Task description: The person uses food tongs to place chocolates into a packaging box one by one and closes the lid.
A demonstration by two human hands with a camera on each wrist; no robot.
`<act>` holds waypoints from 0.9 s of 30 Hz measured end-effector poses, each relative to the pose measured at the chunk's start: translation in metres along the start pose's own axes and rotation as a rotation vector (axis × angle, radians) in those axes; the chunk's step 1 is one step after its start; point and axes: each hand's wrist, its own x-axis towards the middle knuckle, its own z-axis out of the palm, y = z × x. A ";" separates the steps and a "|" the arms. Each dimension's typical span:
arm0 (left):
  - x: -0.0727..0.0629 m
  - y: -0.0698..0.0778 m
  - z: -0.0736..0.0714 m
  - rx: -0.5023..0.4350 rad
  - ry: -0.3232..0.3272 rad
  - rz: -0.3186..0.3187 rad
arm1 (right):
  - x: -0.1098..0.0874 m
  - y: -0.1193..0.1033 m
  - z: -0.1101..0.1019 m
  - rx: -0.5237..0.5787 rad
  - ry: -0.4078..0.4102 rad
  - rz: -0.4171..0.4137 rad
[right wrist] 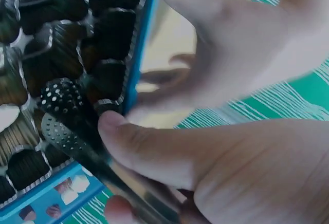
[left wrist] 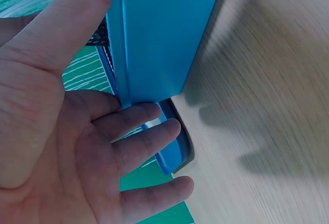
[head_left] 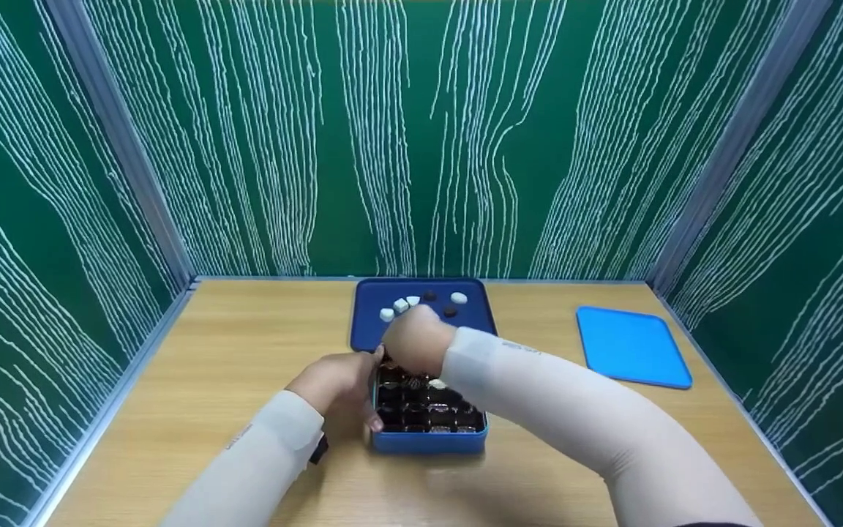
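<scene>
My right hand (head_left: 416,338) reaches across the far part of a blue box (head_left: 429,443). It grips metal tongs (right wrist: 61,98) with perforated tips, thumb on top, as the right wrist view shows. Those tips lie over the box's dark compartments (right wrist: 105,34); whether anything is between them I cannot tell. In one compartment sits a white piece (head_left: 436,383). My left hand (head_left: 345,380) rests along the box's left side, thumb at the rim. In the left wrist view its fingers (left wrist: 146,144) are extended and spread, the foremost touching the box near its corner.
Beyond the box lies a dark blue tray (head_left: 366,333) with several white pieces (head_left: 401,304) and a few dark brown pieces (head_left: 450,312). A flat bright blue lid or tray (head_left: 634,344) lies to the right on the wooden table (head_left: 260,322). Green, white-streaked panels (head_left: 421,146) enclose the table.
</scene>
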 end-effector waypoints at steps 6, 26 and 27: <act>-0.001 0.001 0.000 -0.015 -0.006 -0.009 | -0.015 0.040 0.003 0.244 0.027 0.011; -0.003 0.003 -0.001 -0.042 -0.025 -0.075 | 0.001 0.018 0.034 0.059 0.134 -0.009; -0.003 0.003 -0.001 -0.040 -0.025 -0.076 | 0.001 0.018 0.033 0.049 0.133 -0.007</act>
